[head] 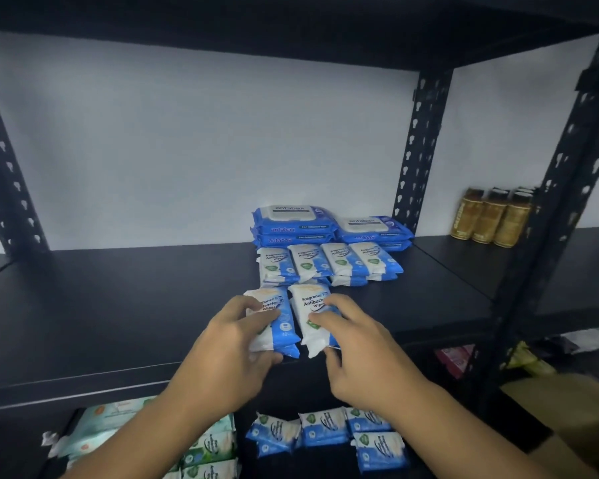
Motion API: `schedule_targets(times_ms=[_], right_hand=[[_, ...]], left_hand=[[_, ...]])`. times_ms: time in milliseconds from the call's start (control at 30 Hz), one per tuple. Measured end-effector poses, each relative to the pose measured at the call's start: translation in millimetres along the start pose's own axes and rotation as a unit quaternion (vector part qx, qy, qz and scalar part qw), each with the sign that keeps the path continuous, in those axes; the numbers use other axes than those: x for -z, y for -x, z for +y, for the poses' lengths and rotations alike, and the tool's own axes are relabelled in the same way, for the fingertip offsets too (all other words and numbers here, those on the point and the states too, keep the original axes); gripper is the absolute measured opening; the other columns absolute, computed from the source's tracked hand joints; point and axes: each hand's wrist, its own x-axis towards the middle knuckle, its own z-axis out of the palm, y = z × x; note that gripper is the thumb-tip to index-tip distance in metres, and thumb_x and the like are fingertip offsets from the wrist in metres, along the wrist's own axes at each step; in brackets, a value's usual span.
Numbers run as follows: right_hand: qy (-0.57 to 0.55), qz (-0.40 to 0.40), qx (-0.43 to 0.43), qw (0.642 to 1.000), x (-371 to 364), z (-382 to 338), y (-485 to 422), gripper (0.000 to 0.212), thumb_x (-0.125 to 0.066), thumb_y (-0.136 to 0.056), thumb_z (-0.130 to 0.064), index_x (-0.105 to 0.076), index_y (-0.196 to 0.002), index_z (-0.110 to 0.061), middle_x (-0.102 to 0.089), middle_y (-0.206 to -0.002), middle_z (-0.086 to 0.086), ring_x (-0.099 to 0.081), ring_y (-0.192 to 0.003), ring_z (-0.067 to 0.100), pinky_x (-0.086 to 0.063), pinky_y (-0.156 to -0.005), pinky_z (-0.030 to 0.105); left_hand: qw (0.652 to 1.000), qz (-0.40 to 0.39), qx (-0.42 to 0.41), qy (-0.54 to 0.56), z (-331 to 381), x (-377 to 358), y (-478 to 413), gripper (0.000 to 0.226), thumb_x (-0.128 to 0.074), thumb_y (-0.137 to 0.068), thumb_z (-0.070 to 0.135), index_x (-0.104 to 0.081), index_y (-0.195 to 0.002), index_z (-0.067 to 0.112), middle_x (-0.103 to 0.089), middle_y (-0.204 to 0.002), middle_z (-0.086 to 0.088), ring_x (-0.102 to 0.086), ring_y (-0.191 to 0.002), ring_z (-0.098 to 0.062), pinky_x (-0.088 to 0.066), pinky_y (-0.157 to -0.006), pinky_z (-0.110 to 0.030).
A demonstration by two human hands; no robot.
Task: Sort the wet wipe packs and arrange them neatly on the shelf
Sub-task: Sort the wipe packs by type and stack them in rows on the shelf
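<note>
Your left hand grips a small blue-and-white soft plastic wipe pack across its sides. Just right of it, your right hand pinches a matching second pack; both are at the front of the black metal shelf. Likely light, squishy, slick film, so hold the long sides, not the crimped ends.

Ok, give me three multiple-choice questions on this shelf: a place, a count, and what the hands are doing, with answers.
1. Where do the gold bottles stand? A on the lower shelf; B in the bay right of the wipes; C on a cardboard box.
2. How many small packs lie side by side atop the row before the antabax stacks? A two; B four; C seven.
3. What do the left hand and right hand hold? A nothing; B one bottle together; C one small pack each.
Answers: 1 B, they stand past the black upright; 2 B, four labels show; 3 C, each grips one, the left pack and the right pack.
</note>
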Motion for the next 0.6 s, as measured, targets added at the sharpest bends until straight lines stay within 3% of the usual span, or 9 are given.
schedule_targets(times_ms=[133, 333, 500, 600], right_hand=[[0.02, 0.015, -0.034, 0.999, 10, 13, 17, 0.055, -0.06, -0.09, -0.012, -0.049, -0.141, -0.028, -0.021, -0.156, -0.012, -0.051, -0.122, 0.015, -0.05, -0.097, 0.031], [0.086, 0.057, -0.131, 0.986, 36, 63, 42, 0.052, -0.06, -0.086, -0.011, -0.055, -0.135, -0.027, -0.03, -0.149, -0.009, -0.055, -0.115, 0.018, -0.052, -0.093, 0.032], [0.134, 0.082, -0.233, 0.96, 52, 123, 39, 0.058, -0.062, -0.079, -0.012, -0.057, -0.136, -0.024, -0.036, -0.15, 0.0, -0.058, -0.116, 0.029, -0.052, -0.091, 0.039], [0.148, 0.09, -0.269, 0.948, 55, 152, 27, 0.055, -0.069, -0.072, -0.01, -0.061, -0.126, -0.014, -0.045, -0.144, 0.007, -0.056, -0.117, 0.033, -0.053, -0.088, 0.04]], left_hand=[[0.999, -0.008, -0.042, 0.008, 15, -18, -7, 0.062, -0.085, -0.078, 0.04, -0.063, -0.136, 0.032, -0.044, -0.129, 0.022, -0.051, -0.114, -0.001, -0.041, -0.092, -0.017], [0.994, -0.035, -0.097, 0.032, 59, -64, -38, 0.061, -0.081, -0.081, 0.045, -0.06, -0.138, 0.035, -0.041, -0.128, 0.023, -0.053, -0.108, 0.002, -0.032, -0.089, -0.002], [0.987, -0.058, -0.134, 0.062, 101, -112, -79, 0.06, -0.075, -0.086, 0.046, -0.056, -0.142, 0.034, -0.043, -0.134, 0.015, -0.053, -0.117, -0.007, -0.045, -0.101, -0.021], [0.984, -0.068, -0.146, 0.075, 124, -140, -104, 0.059, -0.075, -0.087, 0.043, -0.056, -0.142, 0.031, -0.044, -0.136, 0.011, -0.051, -0.121, -0.01, -0.044, -0.107, -0.027]])
